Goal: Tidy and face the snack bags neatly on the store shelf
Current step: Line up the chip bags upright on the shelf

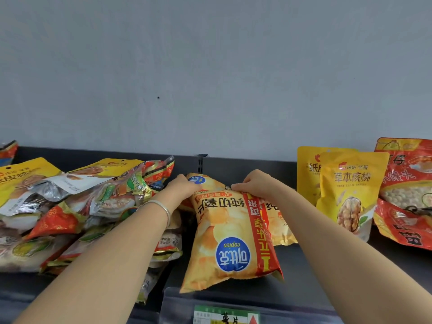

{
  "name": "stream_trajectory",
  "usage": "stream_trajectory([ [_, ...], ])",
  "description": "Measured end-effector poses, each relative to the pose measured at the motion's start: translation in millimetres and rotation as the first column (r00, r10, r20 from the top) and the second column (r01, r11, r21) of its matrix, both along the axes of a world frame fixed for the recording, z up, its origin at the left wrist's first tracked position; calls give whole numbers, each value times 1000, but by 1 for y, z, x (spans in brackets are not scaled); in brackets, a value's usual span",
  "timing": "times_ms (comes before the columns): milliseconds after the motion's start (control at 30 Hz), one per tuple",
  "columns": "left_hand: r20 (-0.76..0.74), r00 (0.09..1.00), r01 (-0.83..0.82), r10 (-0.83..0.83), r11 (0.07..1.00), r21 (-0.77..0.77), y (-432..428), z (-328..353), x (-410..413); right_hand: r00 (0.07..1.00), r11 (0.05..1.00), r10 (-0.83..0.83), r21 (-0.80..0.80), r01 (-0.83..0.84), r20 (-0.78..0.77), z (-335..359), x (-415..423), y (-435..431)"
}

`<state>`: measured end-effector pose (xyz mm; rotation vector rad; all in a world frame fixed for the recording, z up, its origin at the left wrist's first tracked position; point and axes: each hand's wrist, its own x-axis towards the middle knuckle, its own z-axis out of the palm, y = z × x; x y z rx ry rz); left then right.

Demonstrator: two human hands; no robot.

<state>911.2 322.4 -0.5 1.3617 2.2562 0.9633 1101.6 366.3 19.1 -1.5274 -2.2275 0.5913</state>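
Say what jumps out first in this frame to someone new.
The yellow chip bag at centre, its print upside down, held at its far end by the left hand and right hand. Left of it lies a jumbled heap of snack bags; to the right, yellow walnut pouches stand upright.

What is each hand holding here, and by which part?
Both grip the upside-down chip bag by its far end: the left hand at the far left corner, the right hand pinching the far edge.
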Motion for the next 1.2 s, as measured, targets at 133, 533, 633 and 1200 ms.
stream_trajectory([
  [133, 8, 1000, 21, -22, 995, 99, 1, 4, 2, 999, 1000, 20, -21, -20, -28, 1, 5, -1],
  [533, -679, 724, 251, 121, 871, 423, -15, 31, 16, 981, 984, -32, 165, 64, -192, 5, 27, -26],
  [633, -702, 709, 280, 67, 887, 368, -11, 40, 15, 971, 977, -45, 194, 92, -233, 5, 32, -29],
  [1200, -467, 816, 501, -342, 820, 276, 66, 27, 21, 978, 979, -62, 181, 99, -201, 3, 41, -4],
])
